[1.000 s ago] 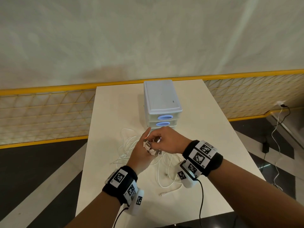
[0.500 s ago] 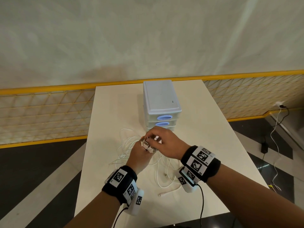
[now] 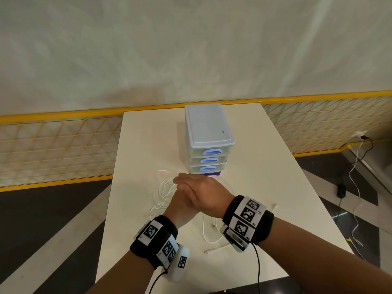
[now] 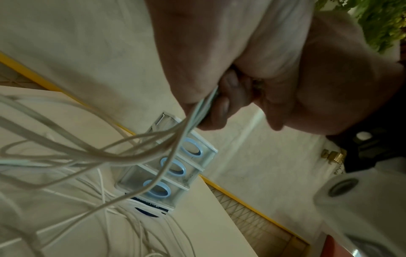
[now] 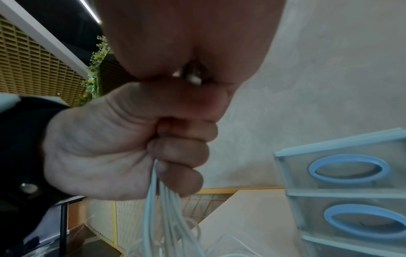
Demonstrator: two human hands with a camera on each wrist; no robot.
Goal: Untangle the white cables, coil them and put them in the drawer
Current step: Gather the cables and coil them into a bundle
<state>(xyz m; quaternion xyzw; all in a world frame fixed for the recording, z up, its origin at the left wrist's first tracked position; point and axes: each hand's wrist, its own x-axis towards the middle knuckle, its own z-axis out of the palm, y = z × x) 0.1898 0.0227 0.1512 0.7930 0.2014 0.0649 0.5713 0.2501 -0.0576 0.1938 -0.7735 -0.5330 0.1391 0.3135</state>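
Holding: left hand [image 3: 182, 205] clenched round white cables [image 5: 160, 215].
Right hand [image 3: 202, 193]: covers left, grip unclear.
Behind: drawer unit [image 3: 209, 143] on table [image 3: 275, 166].

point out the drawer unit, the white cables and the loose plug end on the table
drawer unit [image 3: 206, 126]: head view, on its flat lid.
white cables [image 4: 92, 156]: left wrist view, on the strands hanging from the left hand.
loose plug end [image 3: 209, 250]: head view, on the connector near the table's front edge.

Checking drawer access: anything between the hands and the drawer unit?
Head view: only a short strip of bare table separates the right hand from the drawer unit. The cables lie left of the hands.
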